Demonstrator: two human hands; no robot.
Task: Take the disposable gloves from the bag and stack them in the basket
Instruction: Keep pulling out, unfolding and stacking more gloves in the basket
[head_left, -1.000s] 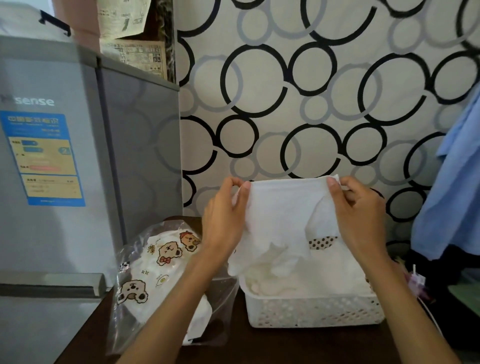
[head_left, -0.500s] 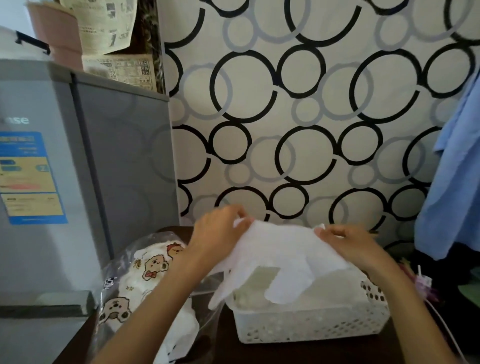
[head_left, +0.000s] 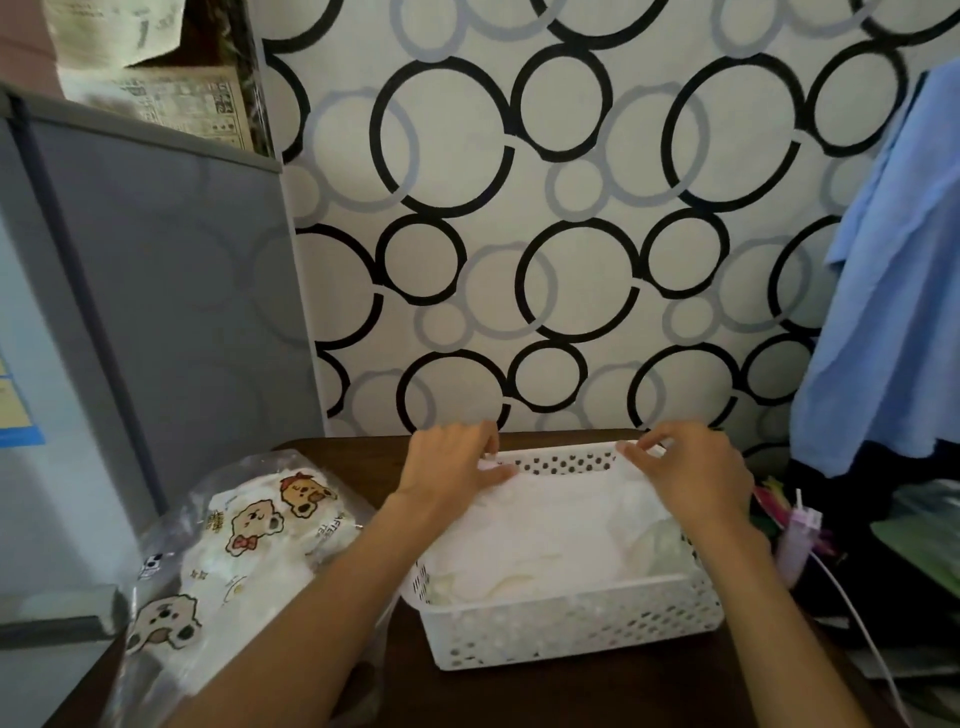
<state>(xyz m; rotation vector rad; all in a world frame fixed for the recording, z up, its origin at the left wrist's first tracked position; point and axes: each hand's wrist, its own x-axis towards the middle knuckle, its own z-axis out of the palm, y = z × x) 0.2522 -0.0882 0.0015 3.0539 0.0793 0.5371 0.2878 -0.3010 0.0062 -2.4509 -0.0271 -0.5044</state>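
Gloves down flat in the basket, both hands on top

Thin white disposable gloves (head_left: 545, 530) lie piled inside the white perforated plastic basket (head_left: 571, 618) on the dark wooden table (head_left: 597, 691); left hand (head_left: 452, 462) at the far left corner, thumb and fingers pinching the top glove's edge; right hand (head_left: 691, 467) at the far right corner, fingertips nipping the same edge; clear plastic bag printed with cartoon bears (head_left: 234, 561) slumps just left of the basket, more white gloves showing inside; grey fridge (head_left: 156, 312) stands at left; blue cloth (head_left: 893, 291) hangs at right against the circle-patterned wall (head_left: 519, 208).
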